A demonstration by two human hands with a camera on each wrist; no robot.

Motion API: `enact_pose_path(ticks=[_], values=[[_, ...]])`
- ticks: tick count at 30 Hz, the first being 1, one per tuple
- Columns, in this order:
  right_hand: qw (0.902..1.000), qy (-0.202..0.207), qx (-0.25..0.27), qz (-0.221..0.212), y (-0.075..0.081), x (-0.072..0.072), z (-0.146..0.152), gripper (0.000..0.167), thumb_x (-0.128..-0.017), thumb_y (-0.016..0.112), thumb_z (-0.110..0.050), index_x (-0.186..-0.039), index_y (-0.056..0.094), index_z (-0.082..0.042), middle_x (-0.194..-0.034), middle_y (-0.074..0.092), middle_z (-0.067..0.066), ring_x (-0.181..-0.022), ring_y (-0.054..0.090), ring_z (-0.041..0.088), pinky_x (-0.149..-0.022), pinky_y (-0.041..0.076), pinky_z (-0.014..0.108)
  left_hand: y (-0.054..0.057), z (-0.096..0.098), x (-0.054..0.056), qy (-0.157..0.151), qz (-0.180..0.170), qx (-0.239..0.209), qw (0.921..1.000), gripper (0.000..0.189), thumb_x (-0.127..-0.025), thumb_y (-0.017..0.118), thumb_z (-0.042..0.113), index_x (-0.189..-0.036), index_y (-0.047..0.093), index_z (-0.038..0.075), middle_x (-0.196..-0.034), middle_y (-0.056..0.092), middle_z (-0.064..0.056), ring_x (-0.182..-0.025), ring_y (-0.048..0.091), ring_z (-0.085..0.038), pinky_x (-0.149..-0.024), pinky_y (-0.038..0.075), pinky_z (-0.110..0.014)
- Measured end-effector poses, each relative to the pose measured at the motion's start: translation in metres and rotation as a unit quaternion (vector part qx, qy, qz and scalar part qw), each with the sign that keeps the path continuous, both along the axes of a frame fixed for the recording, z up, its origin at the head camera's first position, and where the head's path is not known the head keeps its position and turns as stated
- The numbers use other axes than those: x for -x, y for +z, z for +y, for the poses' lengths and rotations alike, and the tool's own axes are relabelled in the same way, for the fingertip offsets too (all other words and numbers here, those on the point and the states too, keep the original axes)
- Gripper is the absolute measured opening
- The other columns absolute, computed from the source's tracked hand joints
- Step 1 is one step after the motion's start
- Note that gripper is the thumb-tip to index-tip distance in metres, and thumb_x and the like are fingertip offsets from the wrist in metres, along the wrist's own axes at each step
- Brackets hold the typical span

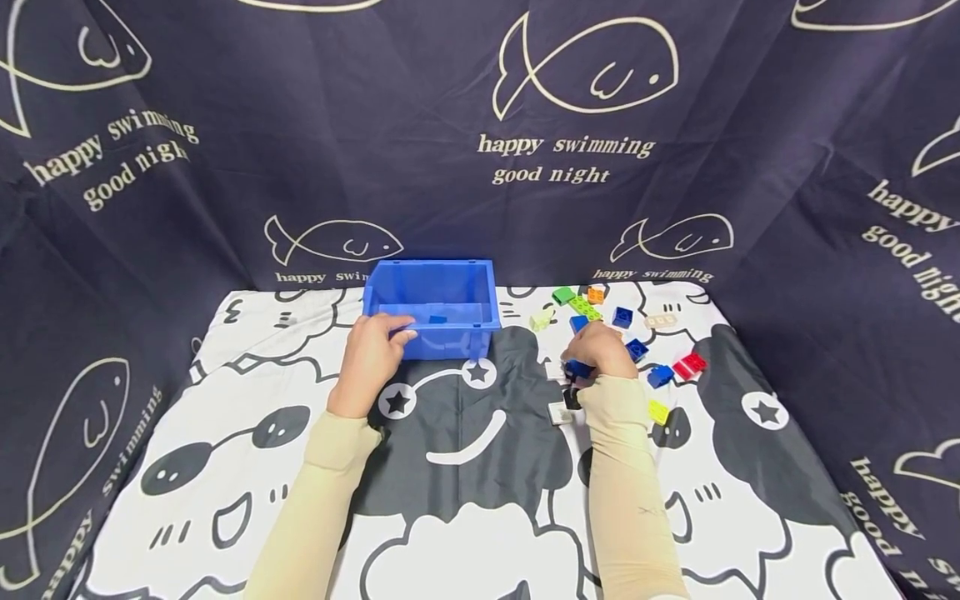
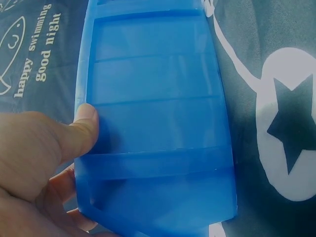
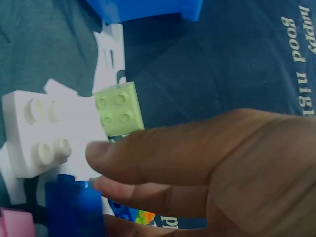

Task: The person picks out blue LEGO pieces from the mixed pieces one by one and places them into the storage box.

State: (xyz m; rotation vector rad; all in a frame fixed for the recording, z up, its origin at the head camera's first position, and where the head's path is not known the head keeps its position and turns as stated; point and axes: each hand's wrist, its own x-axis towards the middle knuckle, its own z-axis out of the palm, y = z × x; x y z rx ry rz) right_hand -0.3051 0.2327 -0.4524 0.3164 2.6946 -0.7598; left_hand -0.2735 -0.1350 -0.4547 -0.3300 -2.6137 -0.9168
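My left hand (image 1: 369, 360) grips the front rim of a blue plastic storage bin (image 1: 450, 343). In the left wrist view its thumb (image 2: 86, 126) lies over the rim, with fingers on the other side. My right hand (image 1: 600, 350) reaches down among loose toy building bricks. Its thumb and fingers stand apart in the right wrist view. The fingertips are beside a blue brick (image 3: 74, 207); whether they touch it is unclear. A white brick (image 3: 37, 133) and a light green brick (image 3: 118, 108) lie close by.
Right of the bin are scattered a red brick (image 1: 689, 366), a yellow brick (image 1: 657, 412), an orange brick (image 1: 596, 295), a green brick (image 1: 562, 295) and several blue ones. A pink brick (image 3: 17, 224) shows at the right wrist view's corner. Dark fish-print curtains (image 1: 420, 125) surround the table.
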Motion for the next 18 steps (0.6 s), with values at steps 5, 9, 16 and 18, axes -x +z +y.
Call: enact_pose_path(ticks=[5, 9, 16, 18], values=[[0.9993, -0.019, 0.015, -0.03, -0.0029, 0.0043, -0.003, 0.017, -0.084, 0.077, -0.014, -0.086, 0.074, 0.002, -0.076, 0.07, 0.014, -0.055, 0.067, 0.022, -0.053, 0.058, 0.031, -0.0001, -0.0002, 0.0011, -0.002, 0.001, -0.002, 1.0, 0.024, -0.09, 0.079, 0.015, -0.112, 0.081, 0.007, -0.106, 0.077, -0.016, -0.096, 0.064, -0.045, -0.087, 0.049, -0.053], [0.9953, -0.044, 0.057, -0.065, -0.0075, 0.0067, -0.0028, 0.014, -0.085, 0.075, -0.008, -0.089, 0.075, 0.004, -0.072, 0.072, 0.02, -0.053, 0.07, 0.024, -0.053, 0.06, 0.034, -0.0005, -0.0003, 0.0009, 0.0, -0.002, -0.002, 1.0, 0.024, -0.09, 0.079, 0.015, -0.112, 0.081, 0.007, -0.107, 0.077, -0.015, -0.095, 0.064, -0.044, -0.086, 0.049, -0.052], [0.9959, -0.046, 0.048, -0.061, -0.0098, 0.0097, -0.0025, 0.017, -0.083, 0.076, -0.01, -0.089, 0.073, 0.006, -0.071, 0.072, 0.021, -0.051, 0.07, 0.024, -0.053, 0.06, 0.035, 0.0005, -0.0007, -0.0005, 0.003, -0.002, 0.002, 1.0, 0.024, -0.091, 0.079, 0.016, -0.113, 0.081, 0.008, -0.107, 0.077, -0.015, -0.094, 0.063, -0.044, -0.087, 0.05, -0.052], [0.9962, -0.044, 0.045, -0.061, -0.0089, 0.0102, -0.0023, 0.019, -0.084, 0.075, -0.011, -0.091, 0.072, 0.006, -0.072, 0.071, 0.021, -0.052, 0.071, 0.025, -0.053, 0.06, 0.035, 0.0011, -0.0009, -0.0009, 0.003, -0.004, 0.003, 1.0, 0.024, -0.091, 0.078, 0.016, -0.114, 0.08, 0.008, -0.108, 0.077, -0.015, -0.095, 0.063, -0.044, -0.087, 0.05, -0.052]])
